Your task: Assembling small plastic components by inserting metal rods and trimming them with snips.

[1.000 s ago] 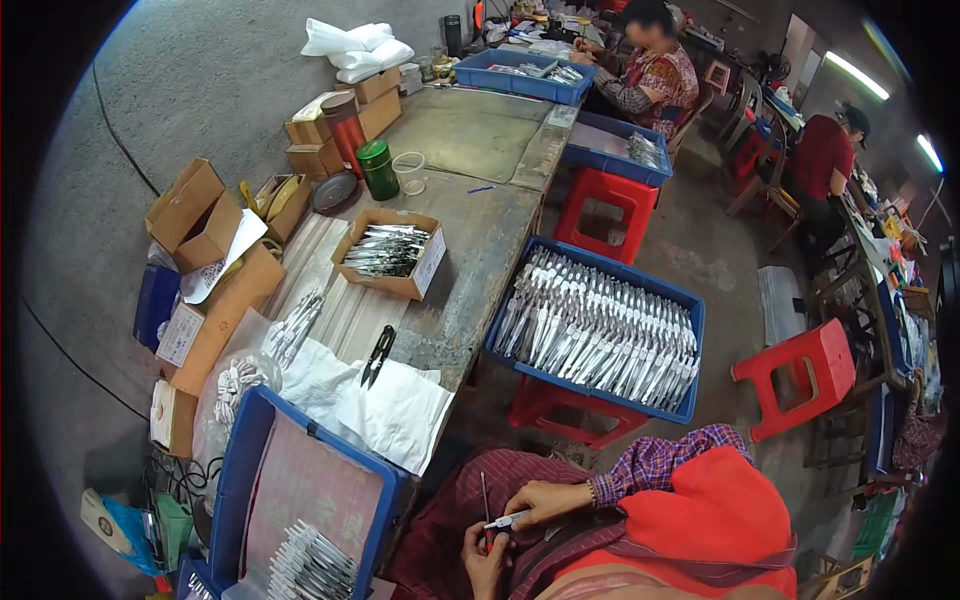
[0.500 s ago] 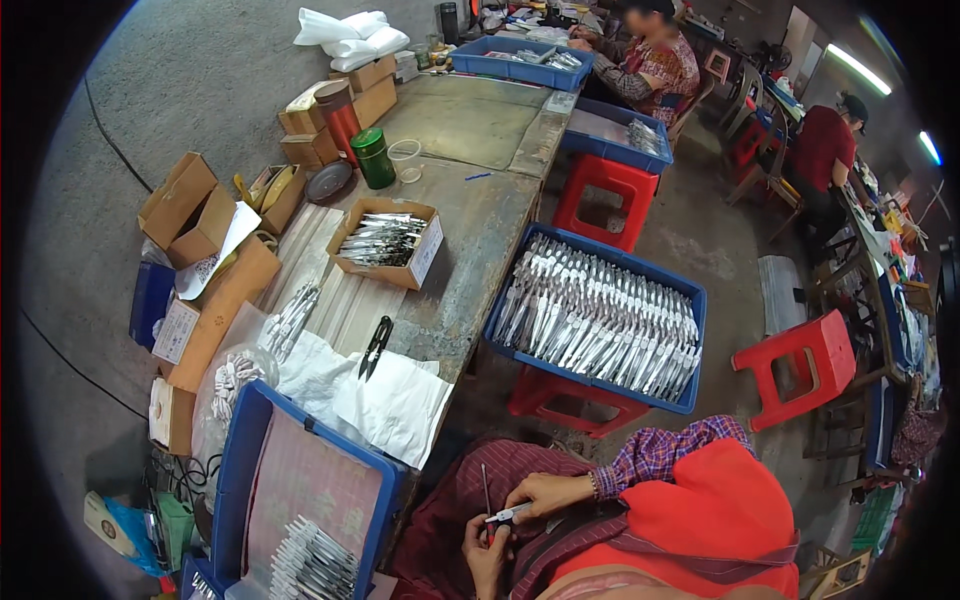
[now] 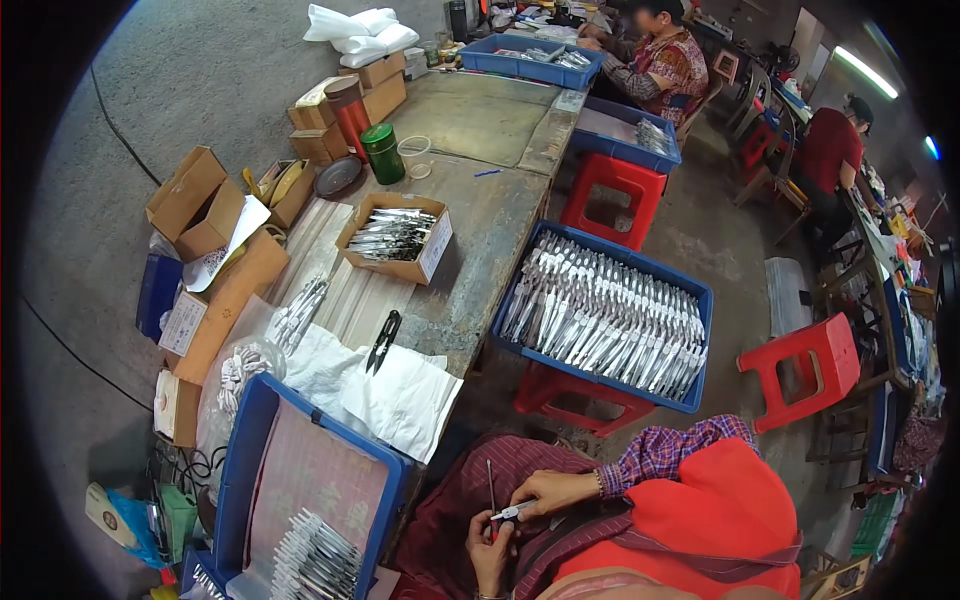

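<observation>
Since the earlier frame, the whole view is shifting slightly, the bench (image 3: pixel 490 220) sitting a touch further right; both hands are keeping nearly the same pose. Right grip (image 3: pixel 552 492) closing in a pinch on a slim white piece (image 3: pixel 512 511); piece jutting leftward from the fingertips, its far end reaching the left fingers. Left grip (image 3: pixel 487 555) curling closed around a thin-shafted tool (image 3: pixel 491 485), shaft pointing upward beside the piece. Fingertip contact too small to tell. Both hands working over dark-red striped cloth (image 3: pixel 445 500), a filled blue tray (image 3: pixel 600 377) standing beyond.
</observation>
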{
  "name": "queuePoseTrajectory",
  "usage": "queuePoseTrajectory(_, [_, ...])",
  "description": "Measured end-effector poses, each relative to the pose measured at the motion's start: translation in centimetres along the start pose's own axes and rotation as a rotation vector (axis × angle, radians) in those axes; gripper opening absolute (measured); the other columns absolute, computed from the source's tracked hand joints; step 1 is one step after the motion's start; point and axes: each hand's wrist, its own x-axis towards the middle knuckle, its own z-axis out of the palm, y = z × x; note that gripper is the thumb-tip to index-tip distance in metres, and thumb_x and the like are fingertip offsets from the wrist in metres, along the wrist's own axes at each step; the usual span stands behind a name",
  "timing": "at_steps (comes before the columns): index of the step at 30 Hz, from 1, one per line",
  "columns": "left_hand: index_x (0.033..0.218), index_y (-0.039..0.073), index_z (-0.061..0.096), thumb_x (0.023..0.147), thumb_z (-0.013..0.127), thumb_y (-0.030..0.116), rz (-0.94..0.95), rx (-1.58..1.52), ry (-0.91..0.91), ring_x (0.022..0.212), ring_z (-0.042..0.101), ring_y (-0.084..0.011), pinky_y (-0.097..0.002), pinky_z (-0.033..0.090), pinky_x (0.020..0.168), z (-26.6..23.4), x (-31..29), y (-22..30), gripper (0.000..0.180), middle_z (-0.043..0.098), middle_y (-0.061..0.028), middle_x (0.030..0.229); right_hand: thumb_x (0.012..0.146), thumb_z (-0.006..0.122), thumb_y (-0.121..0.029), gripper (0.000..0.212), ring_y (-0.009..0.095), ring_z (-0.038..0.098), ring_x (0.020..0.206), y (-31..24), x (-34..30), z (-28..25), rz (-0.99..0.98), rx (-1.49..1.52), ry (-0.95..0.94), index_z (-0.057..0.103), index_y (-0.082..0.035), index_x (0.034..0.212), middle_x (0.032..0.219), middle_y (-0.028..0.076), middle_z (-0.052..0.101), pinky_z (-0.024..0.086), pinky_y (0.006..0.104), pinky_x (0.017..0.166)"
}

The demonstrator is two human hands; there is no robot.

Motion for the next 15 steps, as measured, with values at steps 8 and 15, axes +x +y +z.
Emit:
queuePoseTrajectory(8, [0.112, 0.007, 0.047, 0.082, 0.063, 0.0, -0.011, -0.026, 0.028, 0.055, 0.056, -0.0092, -0.0196, 0.039, 0.039, 0.1, -0.3, 0.3, 0.034, 0.06, -0.0059, 0.072, 0.081, 0.061, -0.023, 0.031, 0.026, 0.066, 0.08, -0.5, 0.0, 0.0, 0.034, -0.04, -0.059, 0.063, -0.003, 0.105, 0.088, 0.014, 0.068, 0.049, 0.0351, 0.071])
queuePoseTrajectory(15, [0.11, 0.006, 0.048, 0.082, 0.063, 0.001, -0.006, 0.002, 0.001, 0.057, 0.057, -0.0091, -0.019, 0.04, 0.04, 1.3, 0.2, -0.1, 0.033, 0.06, -0.0049, 0.072, 0.081, 0.061, -0.023, 0.031, 0.026, 0.066, 0.079, -0.5, -1.3, -1.1, 0.04, -0.054, -0.062, 0.063, -0.003, 0.105, 0.086, 0.013, 0.068, 0.049, 0.0356, 0.069])
